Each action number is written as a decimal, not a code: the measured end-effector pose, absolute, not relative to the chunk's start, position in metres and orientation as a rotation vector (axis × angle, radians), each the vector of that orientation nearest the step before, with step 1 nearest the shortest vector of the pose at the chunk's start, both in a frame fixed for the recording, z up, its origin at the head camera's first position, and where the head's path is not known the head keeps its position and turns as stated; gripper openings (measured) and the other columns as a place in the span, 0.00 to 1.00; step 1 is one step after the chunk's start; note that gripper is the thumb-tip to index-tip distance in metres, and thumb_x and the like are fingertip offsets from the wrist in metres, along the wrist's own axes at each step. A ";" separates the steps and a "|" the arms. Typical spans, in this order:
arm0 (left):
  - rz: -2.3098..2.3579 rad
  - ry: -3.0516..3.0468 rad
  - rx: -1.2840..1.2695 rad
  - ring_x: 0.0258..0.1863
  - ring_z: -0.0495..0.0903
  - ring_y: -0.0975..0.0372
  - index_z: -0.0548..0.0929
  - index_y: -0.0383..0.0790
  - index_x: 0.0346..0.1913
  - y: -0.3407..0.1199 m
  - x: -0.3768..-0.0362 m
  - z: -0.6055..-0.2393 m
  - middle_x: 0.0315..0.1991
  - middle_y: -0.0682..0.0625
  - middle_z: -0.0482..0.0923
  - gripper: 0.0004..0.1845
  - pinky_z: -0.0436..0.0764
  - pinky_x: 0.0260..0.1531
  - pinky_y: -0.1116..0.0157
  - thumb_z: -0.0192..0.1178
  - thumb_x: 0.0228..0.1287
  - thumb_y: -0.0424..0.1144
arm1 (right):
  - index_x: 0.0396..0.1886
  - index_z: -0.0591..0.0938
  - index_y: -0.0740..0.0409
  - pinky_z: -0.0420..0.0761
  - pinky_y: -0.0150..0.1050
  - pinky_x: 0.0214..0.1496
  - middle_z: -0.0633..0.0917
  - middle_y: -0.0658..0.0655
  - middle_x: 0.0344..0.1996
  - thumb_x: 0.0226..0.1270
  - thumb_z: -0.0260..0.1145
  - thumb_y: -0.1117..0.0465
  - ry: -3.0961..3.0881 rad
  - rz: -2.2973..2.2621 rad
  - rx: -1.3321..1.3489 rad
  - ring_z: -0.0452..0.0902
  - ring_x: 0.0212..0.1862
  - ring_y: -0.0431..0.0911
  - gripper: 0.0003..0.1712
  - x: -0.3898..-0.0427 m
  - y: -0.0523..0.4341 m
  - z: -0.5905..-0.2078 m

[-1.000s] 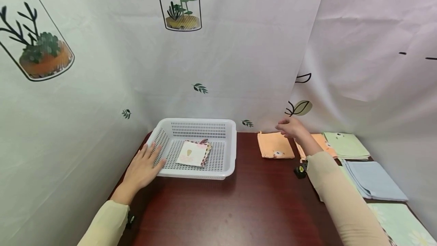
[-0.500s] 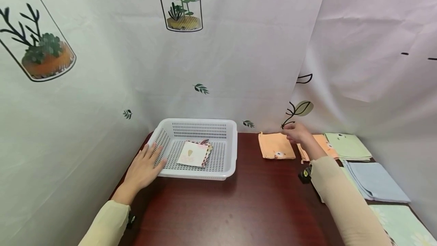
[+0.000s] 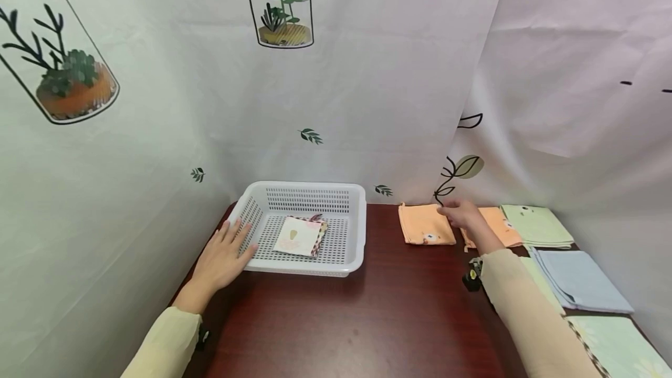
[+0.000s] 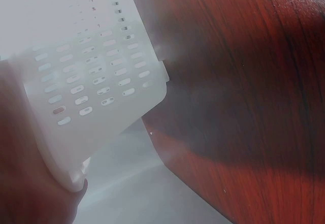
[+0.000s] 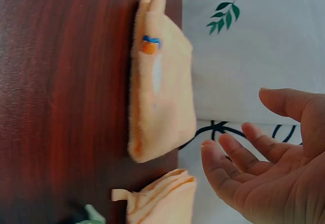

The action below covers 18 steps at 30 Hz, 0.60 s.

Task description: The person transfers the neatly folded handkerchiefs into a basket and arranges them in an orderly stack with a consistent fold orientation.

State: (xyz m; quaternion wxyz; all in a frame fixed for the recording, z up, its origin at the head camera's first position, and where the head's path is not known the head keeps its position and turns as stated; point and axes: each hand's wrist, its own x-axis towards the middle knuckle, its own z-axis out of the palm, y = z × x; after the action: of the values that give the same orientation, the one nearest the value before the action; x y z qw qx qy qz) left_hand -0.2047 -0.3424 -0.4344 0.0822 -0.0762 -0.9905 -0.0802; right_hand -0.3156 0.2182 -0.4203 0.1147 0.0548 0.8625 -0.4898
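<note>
the left hand (image 3: 223,255) rests on the left side of the white basket (image 3: 299,267), fingers spread and fairly straight. the basket sits toward the back left corner of the desk (image 3: 346,319), with a small folded cloth (image 3: 296,237) lying inside it, its edge checkered. the right hand (image 3: 462,214) hovers beside the first orange cloth (image 3: 425,225), thumb and loosely bent fingers apart, holding nothing; the right wrist view shows a gap between them. that cloth lies folded at the back edge of the desk, right of the basket.

the right wrist crosses over part of the second orange cloth (image 3: 501,226), just beside the first. next along, at the back right corner, is a green cloth (image 3: 536,226). a blue cloth (image 3: 585,279) lies along the right edge, and nearer the front a flowered mint cloth (image 3: 619,343). the right sleeve (image 3: 530,308) hides most of a pale green cloth (image 3: 539,280) beside the blue one. a printed backdrop (image 3: 367,104) rises behind the back edge.
</note>
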 end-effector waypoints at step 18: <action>-0.249 -2.963 -0.212 0.78 0.46 0.37 0.62 0.35 0.77 -0.341 -0.203 -0.433 0.79 0.34 0.52 0.38 0.49 0.74 0.38 0.48 0.77 0.58 | 0.76 0.59 0.69 0.67 0.72 0.64 0.60 0.77 0.72 0.75 0.57 0.53 2.492 -1.341 0.345 0.61 0.70 0.73 0.38 -0.313 0.227 -0.448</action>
State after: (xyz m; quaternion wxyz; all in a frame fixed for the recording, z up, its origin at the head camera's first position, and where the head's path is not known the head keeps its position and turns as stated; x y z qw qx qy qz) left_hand -0.2032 -0.3408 -0.4332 0.0800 -0.0709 -0.9908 -0.0833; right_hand -0.3129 0.2268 -0.4481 0.1451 0.1199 0.8649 -0.4654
